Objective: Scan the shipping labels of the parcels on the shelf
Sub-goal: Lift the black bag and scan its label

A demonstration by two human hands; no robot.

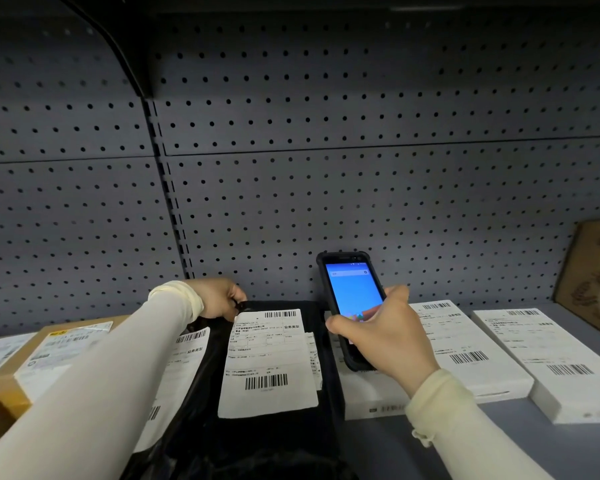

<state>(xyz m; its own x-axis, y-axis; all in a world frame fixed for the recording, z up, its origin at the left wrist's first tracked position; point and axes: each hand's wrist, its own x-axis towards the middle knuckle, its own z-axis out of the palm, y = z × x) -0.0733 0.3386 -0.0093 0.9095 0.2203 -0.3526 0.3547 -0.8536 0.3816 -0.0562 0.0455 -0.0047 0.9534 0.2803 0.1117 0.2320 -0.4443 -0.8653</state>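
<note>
A black bag parcel [278, 441] lies in the middle of the shelf with a white shipping label [269, 362] on top. My left hand [220, 299] grips its far top edge. My right hand [385, 337] holds a black handheld scanner [352, 292] with a lit blue screen, tilted up just right of the label. A second black parcel with its own label [182, 362] lies partly under my left sleeve. Two white flat boxes [471, 344] [548, 355] with labels lie to the right.
A brown cardboard box [21, 368] with a label sits at the left. Another cardboard box [593, 278] leans against the grey pegboard back wall [326, 168] at the far right. The grey shelf surface [499, 441] shows in front of the white boxes.
</note>
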